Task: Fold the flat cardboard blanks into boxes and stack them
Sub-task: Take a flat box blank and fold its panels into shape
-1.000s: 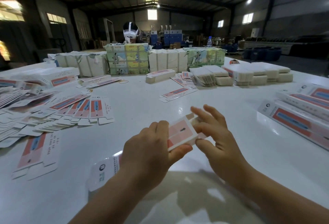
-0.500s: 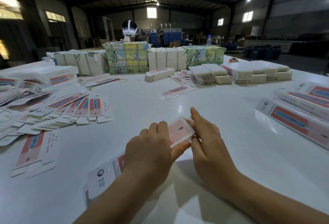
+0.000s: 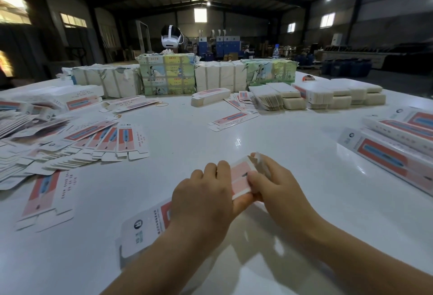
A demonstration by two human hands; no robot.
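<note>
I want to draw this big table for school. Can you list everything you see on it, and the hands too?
Box being folded: one, pink and white, held over the near table.
Flat blanks: many, pink, blue and white, fanned out at left; one alone nearer.
Finished boxes: several, red and white, stacked at right.
Wrapped bundles: four, white or green-yellow, along the far edge.
Pale card stacks: several, far right.
Headset: one, white and black, behind the bundles.
Water bottle: one, clear, far back.
Table: one, white.
Left hand: grips the box.
Right hand: pinches its end flap.
</note>
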